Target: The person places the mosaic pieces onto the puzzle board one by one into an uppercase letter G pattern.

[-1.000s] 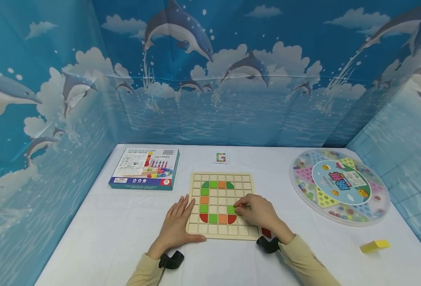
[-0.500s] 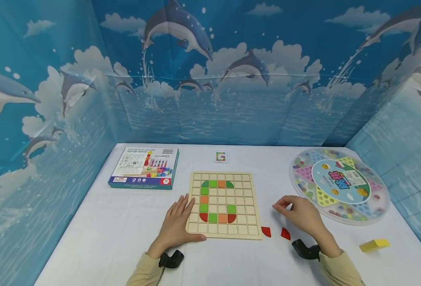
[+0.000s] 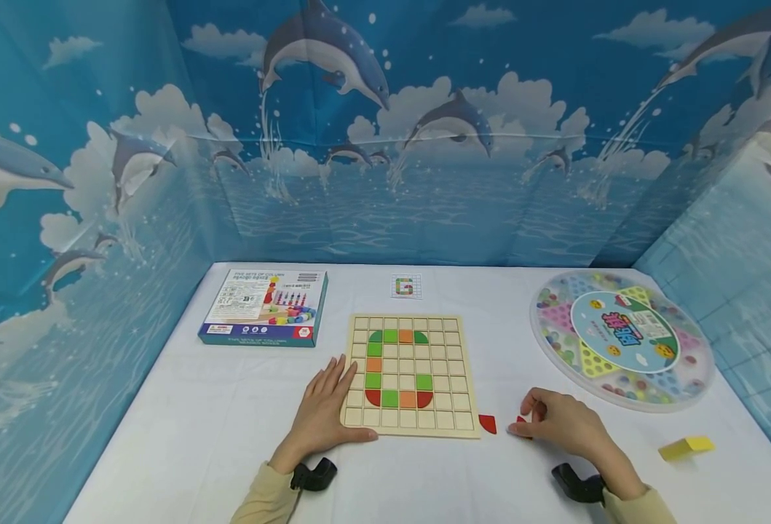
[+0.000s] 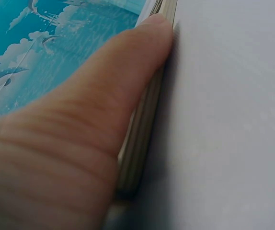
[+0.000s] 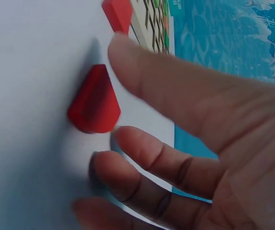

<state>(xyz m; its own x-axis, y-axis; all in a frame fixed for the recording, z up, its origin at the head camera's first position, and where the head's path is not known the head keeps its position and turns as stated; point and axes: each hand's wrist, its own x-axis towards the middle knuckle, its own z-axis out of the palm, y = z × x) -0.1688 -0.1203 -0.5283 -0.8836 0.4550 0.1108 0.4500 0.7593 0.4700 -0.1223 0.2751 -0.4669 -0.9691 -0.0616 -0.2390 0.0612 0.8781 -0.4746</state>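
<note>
At the front left corner of the wooden grid board (image 3: pixel 443 421), my left hand (image 3: pixel 322 418) rests with fingers spread along the side and the thumb on the front edge; the left wrist view shows that thumb (image 4: pixel 123 62) against the rim. Green, orange and red tiles sit in the grid, among them a green square (image 3: pixel 424 382) and a red quarter-round (image 3: pixel 424 399). Off the board's right side my right hand (image 3: pixel 565 422) hovers over a loose red quarter-round tile (image 5: pixel 97 103), thumb and fingers apart around it. A second red tile (image 3: pixel 487 424) lies beside the board.
Behind the board lies a small pattern card (image 3: pixel 406 287). A boxed toy set (image 3: pixel 263 309) is at the back left, a round marble game board (image 3: pixel 621 342) at the right. Near the right edge is a yellow block (image 3: pixel 685 450). Dolphin-print cloth surrounds the white table.
My right hand has left the green square on the board, moved right, and come down over the loose red tile. The left hand has stayed put.
</note>
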